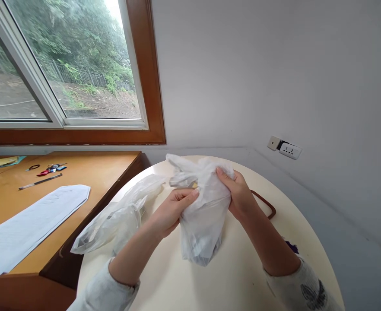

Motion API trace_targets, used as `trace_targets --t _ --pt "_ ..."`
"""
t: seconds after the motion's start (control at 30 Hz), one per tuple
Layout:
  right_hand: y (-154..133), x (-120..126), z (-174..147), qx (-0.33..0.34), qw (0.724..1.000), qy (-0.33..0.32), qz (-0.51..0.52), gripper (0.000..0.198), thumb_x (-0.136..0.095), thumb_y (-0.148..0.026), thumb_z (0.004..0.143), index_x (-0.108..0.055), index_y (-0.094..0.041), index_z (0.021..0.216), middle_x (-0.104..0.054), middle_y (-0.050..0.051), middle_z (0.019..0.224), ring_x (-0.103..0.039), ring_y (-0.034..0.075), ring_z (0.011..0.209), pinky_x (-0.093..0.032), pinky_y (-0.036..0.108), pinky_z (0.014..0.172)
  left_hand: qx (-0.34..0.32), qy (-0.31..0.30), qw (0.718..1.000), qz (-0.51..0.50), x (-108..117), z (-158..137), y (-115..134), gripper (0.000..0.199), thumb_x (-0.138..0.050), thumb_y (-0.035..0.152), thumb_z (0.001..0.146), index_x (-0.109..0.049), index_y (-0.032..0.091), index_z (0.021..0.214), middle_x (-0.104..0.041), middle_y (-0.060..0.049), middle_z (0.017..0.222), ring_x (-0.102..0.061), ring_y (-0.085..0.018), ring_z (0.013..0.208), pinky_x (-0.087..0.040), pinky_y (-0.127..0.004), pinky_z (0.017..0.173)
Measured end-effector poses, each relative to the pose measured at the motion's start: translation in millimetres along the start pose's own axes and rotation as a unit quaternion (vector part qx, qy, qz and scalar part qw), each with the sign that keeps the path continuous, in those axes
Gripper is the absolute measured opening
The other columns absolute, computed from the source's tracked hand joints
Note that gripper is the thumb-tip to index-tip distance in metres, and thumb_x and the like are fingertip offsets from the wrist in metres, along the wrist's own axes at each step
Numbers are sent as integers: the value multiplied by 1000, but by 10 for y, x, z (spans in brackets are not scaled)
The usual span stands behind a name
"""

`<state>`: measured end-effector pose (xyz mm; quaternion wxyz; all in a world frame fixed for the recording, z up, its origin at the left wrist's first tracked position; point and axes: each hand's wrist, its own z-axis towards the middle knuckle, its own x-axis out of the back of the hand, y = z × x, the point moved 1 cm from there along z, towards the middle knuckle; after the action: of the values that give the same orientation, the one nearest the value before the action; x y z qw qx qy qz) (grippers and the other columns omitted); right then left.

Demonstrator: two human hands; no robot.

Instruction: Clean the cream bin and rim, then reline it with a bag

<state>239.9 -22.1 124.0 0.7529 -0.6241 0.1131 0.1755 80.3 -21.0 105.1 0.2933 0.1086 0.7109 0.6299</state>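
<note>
A crumpled white plastic bag hangs between my hands over the round table. My left hand pinches the bag's left side, thumb on top. My right hand grips its upper right edge between thumb and fingers. Near my left fingertips a small yellowish patch shows at the bag; I cannot tell what it is. The lower part of the bag hangs down, loosely creased. To the left of my left forearm lies a second translucent plastic bag, spread out toward the table's edge.
Behind my right wrist lies a brown curved handle-like piece, and a small dark purple item is by my right forearm. The wooden desk at left holds paper sheets, a pen and keys. Wall sockets are at right.
</note>
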Motion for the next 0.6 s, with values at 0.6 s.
trace_targets --t 0.6 --pt "12 249 -1 10 1000 24 4 27 -66 -36 67 -62 -22 89 -65 4 91 -60 20 80 -48 32 67 -96 64 993 -14 159 -57 158 28 -69 29 72 -64 19 97 -63 -4 79 -57 -14 69 -44 -21 58"
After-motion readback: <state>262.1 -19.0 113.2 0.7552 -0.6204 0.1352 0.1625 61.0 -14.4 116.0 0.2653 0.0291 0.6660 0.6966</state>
